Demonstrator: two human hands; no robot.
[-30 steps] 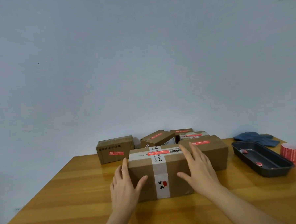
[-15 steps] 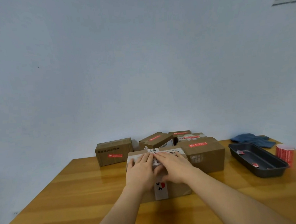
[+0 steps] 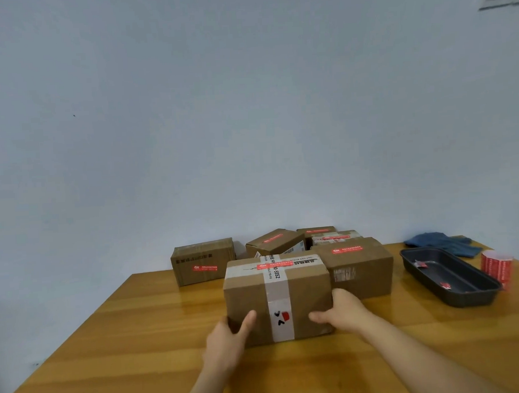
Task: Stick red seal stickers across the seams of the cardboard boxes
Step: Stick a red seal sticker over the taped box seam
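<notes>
A brown cardboard box (image 3: 248, 290) with a white tape band stands in front of me on the wooden table (image 3: 139, 338). A red seal sticker (image 3: 274, 265) lies across its top seam. My left hand (image 3: 229, 337) grips the box's lower left corner, thumb on the front face. My right hand (image 3: 344, 310) grips its lower right corner, thumb on the front. Behind it stand several more boxes with red stickers, among them a large one (image 3: 361, 269) at the right and one (image 3: 203, 261) at the left. A roll of red stickers (image 3: 497, 266) stands at the far right.
A black tray (image 3: 455, 288) holding small red scraps lies to the right of the boxes. A blue cloth (image 3: 441, 244) lies behind the tray by the wall. The wall runs close behind the boxes.
Both hands left the top of the front box, where they pressed on the sticker, and came down to grip its lower corners.
</notes>
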